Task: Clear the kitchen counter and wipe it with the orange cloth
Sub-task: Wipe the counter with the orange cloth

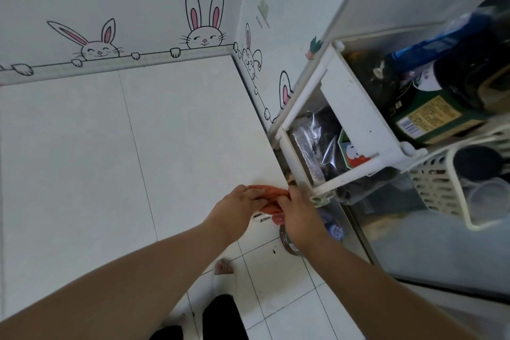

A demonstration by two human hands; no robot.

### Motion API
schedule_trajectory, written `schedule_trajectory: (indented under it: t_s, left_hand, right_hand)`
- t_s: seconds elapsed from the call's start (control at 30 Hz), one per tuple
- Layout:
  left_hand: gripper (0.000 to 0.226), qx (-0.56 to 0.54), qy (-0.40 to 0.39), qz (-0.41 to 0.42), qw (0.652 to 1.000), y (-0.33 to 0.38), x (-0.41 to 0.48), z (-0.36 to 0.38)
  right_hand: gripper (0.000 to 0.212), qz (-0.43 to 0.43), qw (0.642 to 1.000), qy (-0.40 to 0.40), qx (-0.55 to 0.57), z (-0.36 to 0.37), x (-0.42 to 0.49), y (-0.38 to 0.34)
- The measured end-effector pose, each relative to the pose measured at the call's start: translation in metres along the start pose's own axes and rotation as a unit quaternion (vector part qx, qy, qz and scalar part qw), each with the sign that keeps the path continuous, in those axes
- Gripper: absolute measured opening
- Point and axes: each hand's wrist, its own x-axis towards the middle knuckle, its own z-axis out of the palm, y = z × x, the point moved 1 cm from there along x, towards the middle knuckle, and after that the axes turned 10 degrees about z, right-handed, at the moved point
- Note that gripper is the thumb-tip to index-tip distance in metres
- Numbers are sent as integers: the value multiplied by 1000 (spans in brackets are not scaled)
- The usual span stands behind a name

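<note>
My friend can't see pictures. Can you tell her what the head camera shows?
Two hands, left hand and right hand, bunch up an orange cloth at the near corner of a white counter. Cartoon rabbits peek along the wall, and a white rack of bottles and packets stands on the right.

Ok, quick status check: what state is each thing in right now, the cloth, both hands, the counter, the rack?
orange cloth: bunched up, held between both hands at the counter's front right corner.
left hand: closed on the cloth.
right hand: closed on the cloth.
counter: white top bare, nothing standing on it.
white rack: beside the counter, packed with bottles and packets.
</note>
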Motion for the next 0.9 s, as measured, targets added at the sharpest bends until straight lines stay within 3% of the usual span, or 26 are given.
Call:
schedule_trajectory:
  t_s: [0.2, 0.5, 0.77, 0.83, 0.9]
  left_hand:
    - [57, 2, -12, 24, 1000, -17, -17, 4]
    - [61, -21, 18, 34, 999, -58, -85, -12]
    - [53, 20, 85, -9, 996, -77, -151, -33]
    - [38, -4, 79, -46, 996, -80, -165, -47]
    - [35, -70, 44, -124, 989, -87, -178, -63]
  right_hand:
    - [18, 9, 999, 45, 1, -22, -20, -42]
    - [24, -39, 999, 23, 7, -12, -44, -115]
    - [22, -116, 991, -55, 29, -11, -56, -180]
    - [18, -136, 983, -103, 67, -11, -55, -195]
    - [14, -100, 961, -177, 188, -18, -49, -208]
